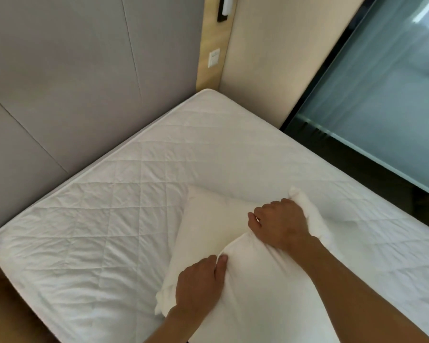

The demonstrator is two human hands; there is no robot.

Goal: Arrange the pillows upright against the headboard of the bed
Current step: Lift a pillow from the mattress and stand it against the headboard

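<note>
A white pillow (265,293) is held above the near part of the bed, over a second white pillow (208,224) that lies flat on the quilted mattress (124,194). My left hand (198,283) is shut on the upper pillow's near-left edge. My right hand (280,224) grips its far edge. The grey padded headboard (72,78) rises along the mattress's far-left side, well apart from both pillows. No pillow touches it.
A beige wall (270,58) borders the bed's far right side, with a wooden strip carrying a white switch (214,57). A frosted glass partition (382,95) with a dark frame stands to the right. A wooden surface (0,305) shows beyond the mattress corner at left.
</note>
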